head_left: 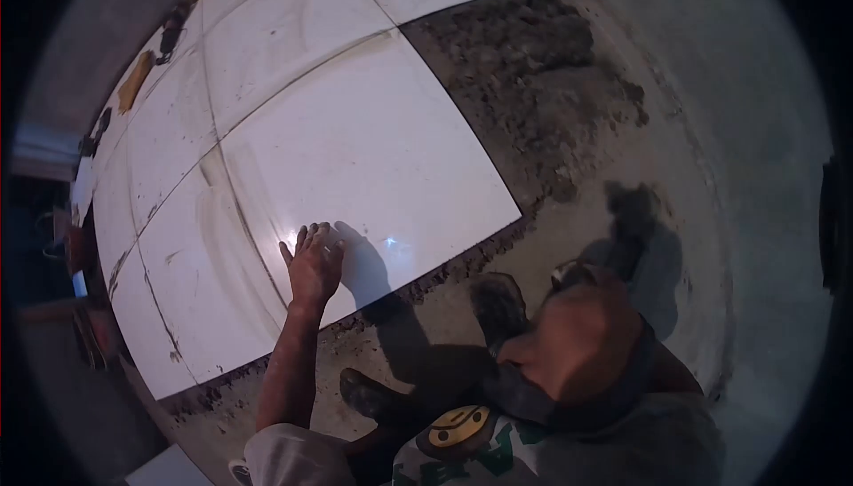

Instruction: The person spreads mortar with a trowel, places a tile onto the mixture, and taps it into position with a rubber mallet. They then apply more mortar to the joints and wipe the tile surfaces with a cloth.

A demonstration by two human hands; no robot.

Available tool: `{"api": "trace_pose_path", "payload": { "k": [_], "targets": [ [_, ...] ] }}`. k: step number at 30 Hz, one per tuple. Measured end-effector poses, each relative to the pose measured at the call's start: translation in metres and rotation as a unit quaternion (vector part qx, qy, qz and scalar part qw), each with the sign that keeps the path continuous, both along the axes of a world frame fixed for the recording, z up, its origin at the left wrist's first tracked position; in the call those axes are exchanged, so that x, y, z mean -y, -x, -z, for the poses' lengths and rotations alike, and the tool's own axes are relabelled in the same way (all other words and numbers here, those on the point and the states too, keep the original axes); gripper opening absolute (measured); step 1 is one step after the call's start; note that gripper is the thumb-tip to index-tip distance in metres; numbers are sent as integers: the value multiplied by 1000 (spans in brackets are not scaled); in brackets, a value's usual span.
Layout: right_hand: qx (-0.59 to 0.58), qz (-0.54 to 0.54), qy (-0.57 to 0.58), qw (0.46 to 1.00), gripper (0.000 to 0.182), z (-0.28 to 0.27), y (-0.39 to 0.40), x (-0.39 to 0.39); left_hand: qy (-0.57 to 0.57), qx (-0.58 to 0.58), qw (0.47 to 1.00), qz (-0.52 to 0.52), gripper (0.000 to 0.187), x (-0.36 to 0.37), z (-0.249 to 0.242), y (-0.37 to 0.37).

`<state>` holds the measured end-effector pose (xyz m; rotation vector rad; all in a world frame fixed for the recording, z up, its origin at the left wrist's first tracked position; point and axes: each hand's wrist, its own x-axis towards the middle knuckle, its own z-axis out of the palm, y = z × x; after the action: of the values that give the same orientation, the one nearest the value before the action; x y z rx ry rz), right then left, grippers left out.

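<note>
My left hand (pixel 315 259) is over the near part of a large white tile (pixel 364 139), its fingers spread and apparently resting on the surface. It holds nothing. A bright light reflection shows on the tile to the right of the hand, and the hand's shadow falls between them. On the right, a bare bent limb (pixel 577 344) fills the view near my body. My right hand seems to be around its far end, in dark shadow, and I cannot make out its fingers or anything in them.
More white tiles (pixel 267 15) with smeared joints adjoin on the left and far side. Rough dark mortar (pixel 524 59) lies beyond the tile's right edge. A dark boot (pixel 498 304) stands near the tile's front edge. A yellowish piece (pixel 135 82) lies at the far left.
</note>
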<state>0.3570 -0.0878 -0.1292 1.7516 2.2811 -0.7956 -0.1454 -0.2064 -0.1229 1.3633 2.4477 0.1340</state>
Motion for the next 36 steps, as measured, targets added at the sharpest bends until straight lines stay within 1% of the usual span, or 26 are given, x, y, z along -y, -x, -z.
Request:
{"api": "trace_pose_path", "payload": {
  "k": [1, 2, 3, 4, 6, 7, 9, 10, 14, 17, 19, 20, 21, 23, 24, 25, 26, 27, 28, 29, 30, 32, 33, 34, 35, 36],
  "targets": [
    [4, 13, 7, 1000, 43, 12, -12, 7, 14, -4, 1000, 1, 50, 0, 4, -5],
    [-20, -8, -49, 999, 43, 26, -25, 12, 23, 1, 1000, 14, 50, 1, 6, -9],
    [-41, -29, -107, 993, 45, 27, -30, 14, 26, -3, 999, 27, 51, 3, 9, -14],
    [-33, -16, -102, 994, 45, 28, -33, 18, 26, -7, 999, 41, 51, 2, 12, -18],
    [-10, 22, -115, 993, 47, 11, -11, 22, 20, -29, 996, 85, 50, 4, 22, -19],
    [5, 41, -112, 993, 47, 9, -9, 24, 19, -14, 996, 84, 49, 4, 24, -16],
    [-47, 64, -140, 987, 49, 12, -9, 21, 23, -5, 998, 66, 46, -8, 15, -25],
    [-48, 66, -143, 986, 49, 14, -13, 21, 20, -6, 997, 69, 46, -13, 16, -27],
    [-36, 89, -88, 992, 60, 29, -23, 24, 4, 23, 997, 76, 47, -12, 8, -29],
    [-24, 128, -41, 991, 71, 19, -13, 34, 8, 1, 998, 64, 48, -12, 15, -27],
    [-19, 108, -12, 994, 70, 37, -9, 24, 32, 35, 998, 52, 51, -14, 7, -32],
    [-11, 96, 11, 995, 68, 41, -74, 34, 34, 35, 998, 49, 51, -11, 8, -33],
    [-3, 84, 32, 996, 67, 43, -76, 71, 30, 35, 998, 49, 52, -10, 9, -33],
    [13, 62, 63, 996, 64, 57, -95, 55, 24, 38, 998, 45, 51, -12, 11, -34],
    [19, 48, 74, 996, 62, 64, -79, 66, 15, 36, 998, 42, 51, -12, 12, -34],
    [24, 32, 84, 996, 61, 69, -100, 66, 13, 29, 999, 44, 50, -13, 13, -33],
    [30, 18, 97, 995, 59, 79, -85, 61, 13, 22, 999, 46, 49, -12, 15, -31],
    [36, 5, 112, 993, 58, 71, -114, 63, -8, 9, 999, 48, 47, -12, 18, -31],
    [46, -4, 128, 991, 57, 92, -121, 54, -12, 10, 999, 49, 47, -12, 17, -28],
    [60, -5, 144, 988, 56, 87, -129, 65, -4, 9, 999, 46, 46, -14, 13, -26],
    [80, 1, 162, 984, 54, 92, -132, 73, 4, 14, 999, 50, 46, -18, 14, -27],
    [116, 18, 195, 974, 52, 95, -84, 63, -19, 19, 998, 53, 46, -18, 19, -24],
    [127, 19, 208, 970, 51, 100, -74, 55, -18, 22, 998, 47, 45, -19, 18, -26],
    [135, 17, 224, 965, 50, 104, -87, 54, -16, 23, 999, 38, 45, -18, 15, -26],
    [143, 18, 239, 960, 49, 111, -74, 41, -22, 26, 998, 47, 45, -19, 10, -26],
    [151, 21, 258, 954, 49, 116, -74, 44, -3, 33, 999, 35, 45, -20, 5, -27]
  ]
}}
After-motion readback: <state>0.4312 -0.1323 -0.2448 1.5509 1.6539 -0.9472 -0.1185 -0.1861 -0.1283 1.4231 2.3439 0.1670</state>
